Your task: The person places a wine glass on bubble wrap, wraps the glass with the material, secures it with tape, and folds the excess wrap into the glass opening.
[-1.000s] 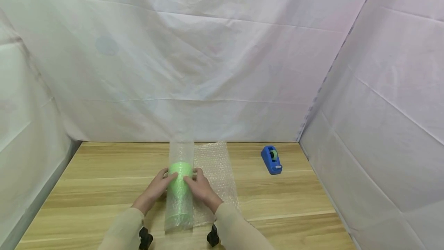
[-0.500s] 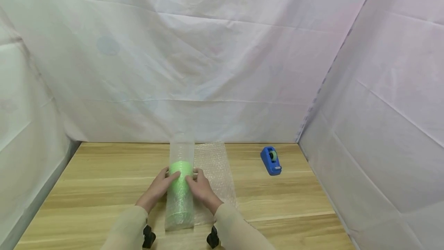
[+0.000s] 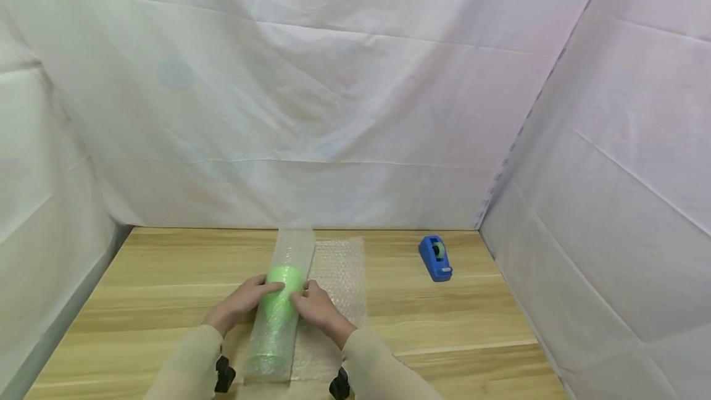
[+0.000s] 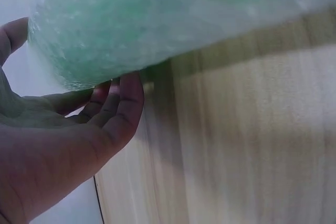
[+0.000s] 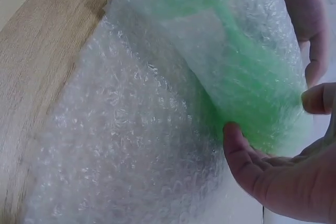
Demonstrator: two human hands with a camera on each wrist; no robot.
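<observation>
2 hands [image 3: 242, 303] [image 3: 319, 307]; 1 bubble-wrapped cyl [image 3: 279, 320]

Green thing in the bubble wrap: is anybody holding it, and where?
Yes. The left hand and right hand hold the green thing through the bubble wrap, one on each side, near its far end.

the bubble-wrapped green cylinder [image 3: 276, 321] now slants, its near end swung to the left.

The head view looks forward and down from well back, taking in the tabletop [image 3: 172, 276] and white sheets [image 3: 333, 104]; the left wrist view faces the left hand [image 3: 241, 302] from close by, the right wrist view the right hand [image 3: 319, 308], both sharing the bubble-wrapped green cylinder [image 3: 278, 320]
</observation>
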